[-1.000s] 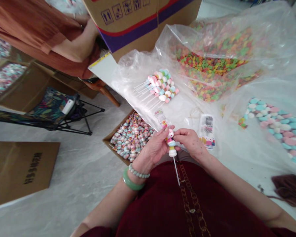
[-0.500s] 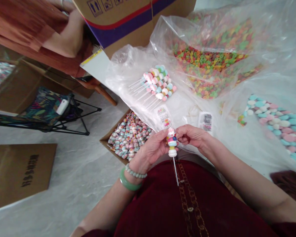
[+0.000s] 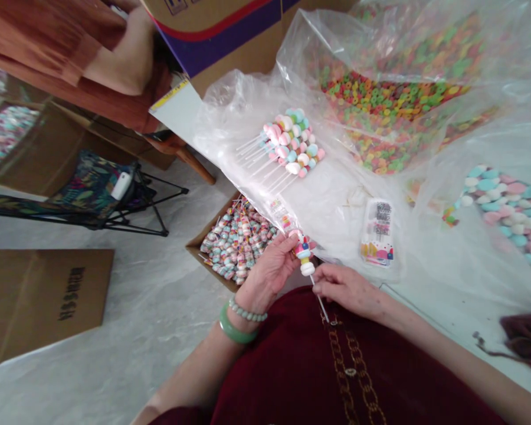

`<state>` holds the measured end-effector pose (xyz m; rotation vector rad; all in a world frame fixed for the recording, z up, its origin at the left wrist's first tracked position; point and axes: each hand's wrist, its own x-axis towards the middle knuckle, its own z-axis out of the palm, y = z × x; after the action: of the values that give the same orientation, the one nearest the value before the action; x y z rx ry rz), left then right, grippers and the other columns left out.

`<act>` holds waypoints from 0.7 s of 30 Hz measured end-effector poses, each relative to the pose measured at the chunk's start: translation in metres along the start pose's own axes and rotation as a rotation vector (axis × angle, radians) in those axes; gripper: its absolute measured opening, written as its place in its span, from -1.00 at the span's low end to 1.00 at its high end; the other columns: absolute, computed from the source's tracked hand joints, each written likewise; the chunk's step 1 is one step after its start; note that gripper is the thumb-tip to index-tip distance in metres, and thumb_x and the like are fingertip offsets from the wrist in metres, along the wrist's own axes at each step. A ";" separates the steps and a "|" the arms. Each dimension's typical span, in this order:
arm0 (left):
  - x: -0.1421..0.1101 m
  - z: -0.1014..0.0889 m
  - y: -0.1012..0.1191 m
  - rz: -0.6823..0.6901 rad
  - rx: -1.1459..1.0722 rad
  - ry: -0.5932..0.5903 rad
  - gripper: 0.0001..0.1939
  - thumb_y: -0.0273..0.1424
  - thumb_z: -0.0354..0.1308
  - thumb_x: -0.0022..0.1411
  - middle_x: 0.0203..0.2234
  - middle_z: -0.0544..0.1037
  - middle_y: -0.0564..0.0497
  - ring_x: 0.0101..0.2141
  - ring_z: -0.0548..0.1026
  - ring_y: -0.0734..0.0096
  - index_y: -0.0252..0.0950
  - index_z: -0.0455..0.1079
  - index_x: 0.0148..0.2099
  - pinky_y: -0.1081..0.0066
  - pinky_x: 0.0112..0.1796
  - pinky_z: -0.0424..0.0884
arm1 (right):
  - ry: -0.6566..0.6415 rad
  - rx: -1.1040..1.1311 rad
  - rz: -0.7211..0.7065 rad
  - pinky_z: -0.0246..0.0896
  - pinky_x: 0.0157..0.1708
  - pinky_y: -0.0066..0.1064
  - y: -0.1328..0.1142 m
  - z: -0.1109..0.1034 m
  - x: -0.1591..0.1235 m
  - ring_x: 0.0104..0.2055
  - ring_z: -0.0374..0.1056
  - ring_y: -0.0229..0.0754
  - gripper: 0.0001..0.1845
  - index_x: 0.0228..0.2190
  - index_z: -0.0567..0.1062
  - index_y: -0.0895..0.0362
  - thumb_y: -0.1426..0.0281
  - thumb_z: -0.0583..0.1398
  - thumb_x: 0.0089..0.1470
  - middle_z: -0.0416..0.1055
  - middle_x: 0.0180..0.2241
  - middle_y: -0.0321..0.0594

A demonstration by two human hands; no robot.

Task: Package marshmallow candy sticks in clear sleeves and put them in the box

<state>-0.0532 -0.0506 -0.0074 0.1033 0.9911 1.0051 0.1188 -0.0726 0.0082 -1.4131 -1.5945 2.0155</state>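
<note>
My left hand [image 3: 274, 262] is closed around the top of a marshmallow skewer [image 3: 307, 267], its thumb and fingers pinching a clear wrapper with coloured print that covers the upper pieces. White and blue marshmallows and a yellow ring show lower down, above a white stick. Around that stick, just under the lowest marshmallow, the fingers of my right hand [image 3: 345, 289] are closed. Beyond my left hand, more unwrapped marshmallow skewers [image 3: 294, 141] lie in a pile on the plastic-covered table. Printed wrappers [image 3: 377, 233] lie flat to the right of them.
A cardboard box [image 3: 194, 245] of wrapped skewers stands below the table's left edge. Clear bags hold gummy rings [image 3: 380, 97] and loose marshmallows [image 3: 515, 206]. A large carton [image 3: 230, 53] stands at the back, near another person's arm [image 3: 124, 59]. A folding chair [image 3: 92, 189] is at left.
My right hand has moved from the skewer's top down to its stick. My left hand still grips the upper part. The view has shifted slightly, showing more of the printed wrappers.
</note>
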 end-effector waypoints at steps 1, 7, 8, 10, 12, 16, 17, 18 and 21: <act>0.000 0.001 -0.001 0.019 -0.009 0.023 -0.88 -0.48 0.20 0.09 -0.40 0.53 -0.06 -0.38 0.54 0.32 -0.38 0.39 -0.27 0.34 -0.32 0.49 | -0.019 0.020 0.004 0.04 -0.54 -0.49 0.003 0.005 -0.002 -0.55 0.19 -0.32 -0.91 -0.52 0.41 0.11 0.36 0.15 -0.05 0.31 -0.60 -0.38; -0.001 0.009 -0.003 0.121 -0.002 0.077 -0.86 -0.47 0.21 0.09 -0.40 0.55 -0.03 -0.40 0.53 0.37 -0.36 0.41 -0.25 0.39 -0.35 0.48 | 0.124 0.100 0.034 -0.02 -0.57 -0.50 0.006 0.008 0.012 -0.63 0.12 -0.34 -0.83 -0.60 0.36 0.12 0.35 0.09 -0.04 0.25 -0.70 -0.41; -0.001 0.010 -0.003 0.140 0.004 0.069 -0.85 -0.46 0.22 0.07 -0.40 0.55 -0.03 -0.40 0.53 0.38 -0.36 0.41 -0.25 0.40 -0.34 0.48 | 0.167 0.057 0.023 -0.04 -0.57 -0.50 0.004 0.006 0.016 -0.63 0.11 -0.34 -0.83 -0.60 0.36 0.11 0.35 0.09 -0.04 0.24 -0.70 -0.42; -0.001 0.010 -0.001 0.169 0.016 0.047 -0.82 -0.44 0.24 0.06 -0.40 0.55 -0.02 -0.42 0.52 0.41 -0.35 0.42 -0.24 0.43 -0.35 0.46 | 0.210 -0.018 -0.024 -0.02 -0.54 -0.50 0.001 0.002 0.021 -0.60 0.13 -0.33 -0.84 -0.59 0.36 0.10 0.35 0.09 -0.04 0.25 -0.69 -0.42; -0.001 0.006 0.006 0.147 0.028 0.010 -0.81 -0.42 0.25 0.06 -0.39 0.55 -0.04 -0.42 0.52 0.41 -0.36 0.42 -0.23 0.42 -0.34 0.46 | 0.205 -0.044 -0.098 0.00 -0.50 -0.49 -0.002 -0.001 0.024 -0.57 0.15 -0.32 -0.83 -0.59 0.35 0.10 0.35 0.08 -0.03 0.25 -0.66 -0.41; 0.001 -0.003 0.036 0.045 0.044 -0.162 -0.65 -0.51 0.31 -0.04 -0.27 0.54 -0.09 -0.27 0.52 0.30 -0.35 0.41 -0.14 0.33 -0.19 0.42 | 0.127 0.034 -0.197 0.00 -0.46 -0.48 -0.007 -0.005 0.028 -0.53 0.13 -0.31 -0.83 -0.57 0.33 0.11 0.34 0.08 0.00 0.22 -0.63 -0.41; 0.001 -0.004 0.044 0.047 0.028 -0.223 -0.55 -0.52 0.34 -0.09 -0.21 0.52 -0.11 -0.19 0.50 0.25 -0.33 0.39 -0.08 0.29 -0.14 0.40 | 0.106 0.048 -0.205 0.00 -0.46 -0.48 -0.009 -0.005 0.029 -0.53 0.12 -0.31 -0.83 -0.56 0.33 0.11 0.33 0.08 0.00 0.21 -0.63 -0.41; 0.002 -0.004 0.051 0.065 0.001 -0.277 -0.45 -0.50 0.36 -0.12 -0.15 0.50 -0.12 -0.11 0.47 0.20 -0.31 0.36 -0.02 0.25 -0.09 0.37 | 0.087 0.050 -0.210 -0.01 -0.46 -0.47 -0.011 -0.006 0.030 -0.52 0.11 -0.31 -0.83 -0.56 0.33 0.11 0.33 0.08 0.00 0.21 -0.63 -0.40; 0.007 -0.002 0.064 0.169 -0.096 -0.351 -0.40 -0.38 0.38 -0.13 -0.12 0.48 -0.12 -0.02 0.40 0.11 -0.27 0.34 0.02 0.14 -0.02 0.30 | 0.058 0.046 -0.210 -0.02 -0.46 -0.46 -0.018 -0.008 0.035 -0.52 0.10 -0.31 -0.83 -0.56 0.33 0.11 0.33 0.08 0.00 0.19 -0.63 -0.40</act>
<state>-0.0957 -0.0096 0.0180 0.2782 0.6203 1.1416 0.1006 -0.0372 0.0047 -1.2201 -1.5890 1.8619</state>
